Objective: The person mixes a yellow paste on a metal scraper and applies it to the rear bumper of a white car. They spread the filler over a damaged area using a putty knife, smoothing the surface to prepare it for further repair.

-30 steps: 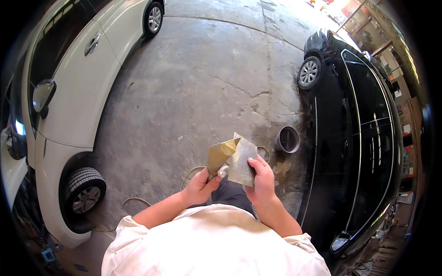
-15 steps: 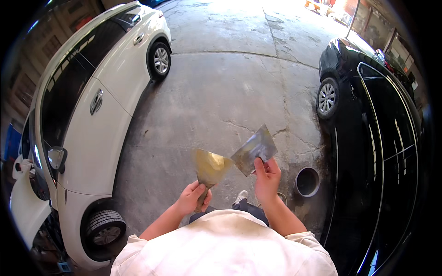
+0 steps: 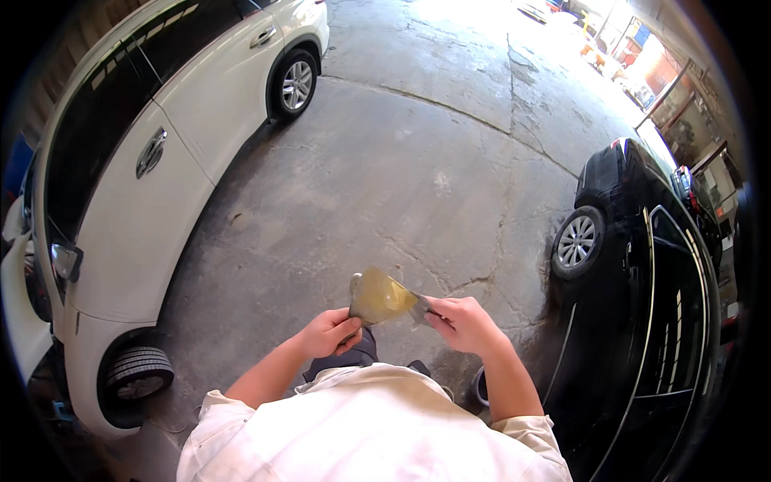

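Note:
In front of my body, my left hand [image 3: 331,332] is closed around the handle of a putty knife, its wide blade [image 3: 371,299] smeared with yellowish filler paste. My right hand [image 3: 467,324] pinches a thin metal spreader [image 3: 420,308] between thumb and fingers. The two blades meet and overlap at the paste, so most of the spreader's face is hidden behind the knife. The putty knife's handle is mostly covered by my left fingers.
A white car [image 3: 120,241] stands on the left, its front wheel [image 3: 138,373] turned outward. On the right is a black car [image 3: 618,337]. A dark bucket [image 3: 482,387] sits by my right forearm, partly hidden. Cracked concrete floor [image 3: 385,177] stretches ahead.
My hands have come closer, bringing the spreader from apart and upright down against the putty knife's blade. The view has turned, and the bucket is now mostly behind my right arm.

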The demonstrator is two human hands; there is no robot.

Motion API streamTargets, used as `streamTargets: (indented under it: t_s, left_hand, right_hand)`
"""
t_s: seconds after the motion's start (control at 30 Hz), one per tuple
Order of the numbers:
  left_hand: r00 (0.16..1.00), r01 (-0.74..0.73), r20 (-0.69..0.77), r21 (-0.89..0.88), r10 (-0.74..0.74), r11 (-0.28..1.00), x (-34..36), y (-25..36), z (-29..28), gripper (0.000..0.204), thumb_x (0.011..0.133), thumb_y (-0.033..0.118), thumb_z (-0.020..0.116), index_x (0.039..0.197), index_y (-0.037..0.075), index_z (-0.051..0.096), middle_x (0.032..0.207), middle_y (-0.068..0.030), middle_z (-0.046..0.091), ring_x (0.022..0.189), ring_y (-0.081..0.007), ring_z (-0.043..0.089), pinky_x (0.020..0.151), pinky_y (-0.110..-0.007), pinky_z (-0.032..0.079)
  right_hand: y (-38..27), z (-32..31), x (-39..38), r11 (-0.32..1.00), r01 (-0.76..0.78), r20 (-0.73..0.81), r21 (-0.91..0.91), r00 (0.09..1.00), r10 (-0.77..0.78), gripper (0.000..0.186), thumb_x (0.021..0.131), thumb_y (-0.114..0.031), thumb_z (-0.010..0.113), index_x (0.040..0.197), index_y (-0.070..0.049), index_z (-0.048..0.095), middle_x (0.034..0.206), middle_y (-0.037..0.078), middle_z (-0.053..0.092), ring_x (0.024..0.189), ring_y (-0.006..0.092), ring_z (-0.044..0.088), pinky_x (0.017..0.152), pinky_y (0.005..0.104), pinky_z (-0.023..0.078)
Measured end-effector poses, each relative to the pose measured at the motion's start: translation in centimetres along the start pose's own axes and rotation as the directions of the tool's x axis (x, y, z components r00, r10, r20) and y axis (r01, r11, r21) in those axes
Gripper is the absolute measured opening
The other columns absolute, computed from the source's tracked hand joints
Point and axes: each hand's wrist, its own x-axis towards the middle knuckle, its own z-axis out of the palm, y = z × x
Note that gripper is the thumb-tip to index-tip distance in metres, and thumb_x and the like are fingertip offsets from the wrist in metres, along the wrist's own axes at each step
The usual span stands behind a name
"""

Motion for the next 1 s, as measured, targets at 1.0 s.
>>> streamTargets:
  t_s: [1.0]
  left_hand:
    - [0.741, 0.136, -0.356, 0.91, 0.57, 0.391, 51.9, 18.0, -22.4, 0.058, 0.089, 0.008, 0.057, 0.143, 0.024, 0.044, 0.081, -0.0066, 0.054, 0.068, -0.0198, 0.06, 0.061, -0.032, 0.052]
  right_hand:
    - [30.9, -29.0, 46.1, -0.093, 0.152, -0.111, 0.984, 0.932, 0.344, 0.033, 0.093, -0.004, 0.052, 0.126, 0.001, 0.052, 0.113, 0.011, 0.065, 0.101, 0.022, 0.065, 0.085, 0.0365, 0.055]
